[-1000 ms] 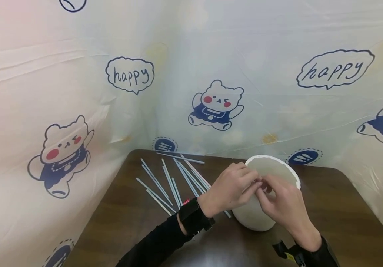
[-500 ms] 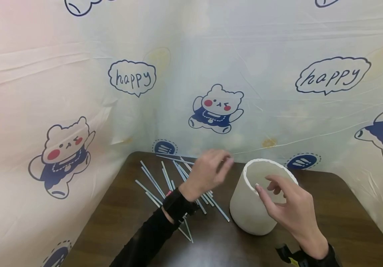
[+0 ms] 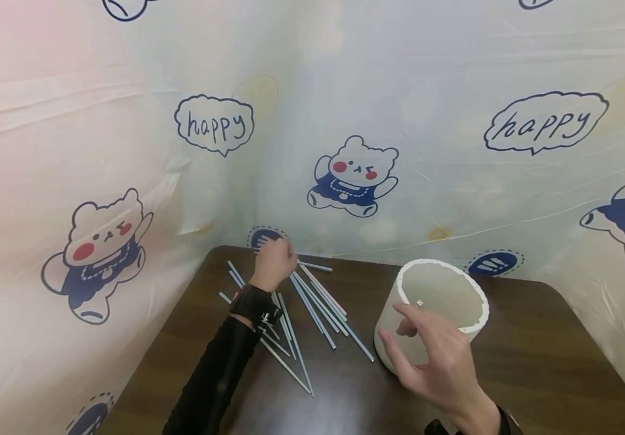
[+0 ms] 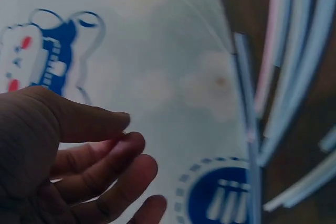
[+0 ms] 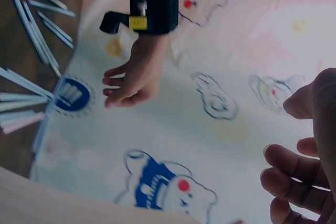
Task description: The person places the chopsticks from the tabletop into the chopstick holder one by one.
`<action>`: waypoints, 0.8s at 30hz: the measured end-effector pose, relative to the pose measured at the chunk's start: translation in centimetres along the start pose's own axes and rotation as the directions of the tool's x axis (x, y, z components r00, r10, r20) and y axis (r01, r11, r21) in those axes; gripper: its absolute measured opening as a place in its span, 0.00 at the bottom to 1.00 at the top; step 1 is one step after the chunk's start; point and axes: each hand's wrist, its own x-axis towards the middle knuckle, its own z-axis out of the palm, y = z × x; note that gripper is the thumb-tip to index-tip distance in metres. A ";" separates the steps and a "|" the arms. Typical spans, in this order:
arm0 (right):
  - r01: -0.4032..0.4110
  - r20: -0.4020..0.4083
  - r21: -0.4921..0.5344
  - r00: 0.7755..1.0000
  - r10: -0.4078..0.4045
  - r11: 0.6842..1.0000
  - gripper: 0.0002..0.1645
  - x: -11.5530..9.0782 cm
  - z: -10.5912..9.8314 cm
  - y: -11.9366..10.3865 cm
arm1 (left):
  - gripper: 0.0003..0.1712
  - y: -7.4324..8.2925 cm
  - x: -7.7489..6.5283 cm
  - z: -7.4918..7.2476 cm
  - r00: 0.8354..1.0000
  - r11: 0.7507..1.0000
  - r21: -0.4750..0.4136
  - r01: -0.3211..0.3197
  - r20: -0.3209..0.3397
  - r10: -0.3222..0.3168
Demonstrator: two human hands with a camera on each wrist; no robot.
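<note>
My left hand (image 3: 274, 263) is over the far left of the table, beside long thin pale-blue strips (image 3: 312, 266). In the left wrist view the thumb and forefinger of the left hand (image 4: 89, 156) nearly meet, the other fingers are loosely bent, and no strip shows between them. My right hand (image 3: 437, 356) stands in front of the off-white round tub (image 3: 391, 329), thumb and forefinger well apart, nothing held. In the right wrist view its fingertips (image 5: 286, 156) are loosely bent. A tiny white speck (image 3: 419, 302) shows inside the tub's white rim.
Several more strips, mostly pale blue, fan out across the left half of the brown table (image 3: 345, 399); one pinkish strip (image 3: 320, 289) lies among them. A printed cloth (image 3: 443, 181) hangs close behind the table. Both wrists wear black straps with cameras.
Both hands were together over the tub, fingertips meeting. They have parted: the left hand has swung left to the far strips, and the right has drawn back a little, fingers spread.
</note>
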 end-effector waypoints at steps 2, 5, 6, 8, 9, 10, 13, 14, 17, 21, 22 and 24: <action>-0.022 0.047 -0.008 0.999 0.023 1.000 0.27 -0.6 0.4 -0.1 | 0.27 -1.3 0.2 0.8 0.994 0.996 0.023 0.084 0.065 -0.086; -0.037 0.089 0.004 0.995 0.036 0.999 0.27 -1.5 1.0 -0.1 | 0.21 -2.9 0.1 2.1 0.971 0.980 0.066 0.187 0.139 -0.194; -0.038 0.098 0.004 0.995 0.037 0.999 0.27 -1.7 1.2 -0.1 | 0.16 -3.4 0.1 2.6 0.962 0.975 0.071 0.212 0.159 -0.221; -0.039 0.111 0.012 0.993 0.038 0.999 0.26 -2.2 1.5 -0.1 | 0.09 -4.1 0.1 3.6 0.948 0.966 0.082 0.245 0.187 -0.257; -0.046 0.122 0.010 0.992 0.044 0.999 0.26 -2.4 1.6 -0.2 | 0.11 -4.4 0.1 4.0 0.943 0.963 0.091 0.253 0.200 -0.266; -0.051 0.132 0.004 0.990 0.050 0.999 0.26 -2.6 1.8 -0.2 | 0.15 -4.7 0.1 4.5 0.940 0.962 0.098 0.256 0.208 -0.271; -0.055 0.160 0.007 0.986 0.053 0.998 0.25 -3.4 2.3 -0.5 | 0.23 -5.4 0.1 5.5 0.932 0.956 0.111 0.270 0.221 -0.288; -0.057 0.177 0.007 0.983 0.055 0.998 0.25 -3.7 2.5 -0.7 | 0.24 -5.5 0.1 5.8 0.931 0.955 0.119 0.272 0.219 -0.293; -0.047 0.218 0.025 0.975 0.041 0.999 0.25 -4.6 3.1 -1.2 | 0.22 -5.7 0.0 6.3 0.929 0.950 0.117 0.288 0.205 -0.307; -0.054 0.300 0.047 0.953 0.037 0.997 0.22 -5.9 3.8 -1.8 | 0.22 -5.3 0.0 6.5 0.922 0.941 0.098 0.324 0.189 -0.338; -0.069 0.328 0.053 0.943 0.048 0.996 0.22 -6.2 3.9 -1.9 | 0.22 -5.3 -0.1 6.5 0.918 0.937 0.093 0.337 0.189 -0.349; -0.112 0.387 0.061 0.919 0.080 0.992 0.22 -6.7 4.0 -2.1 | 0.20 -5.1 -0.1 6.5 0.907 0.927 0.079 0.366 0.195 -0.374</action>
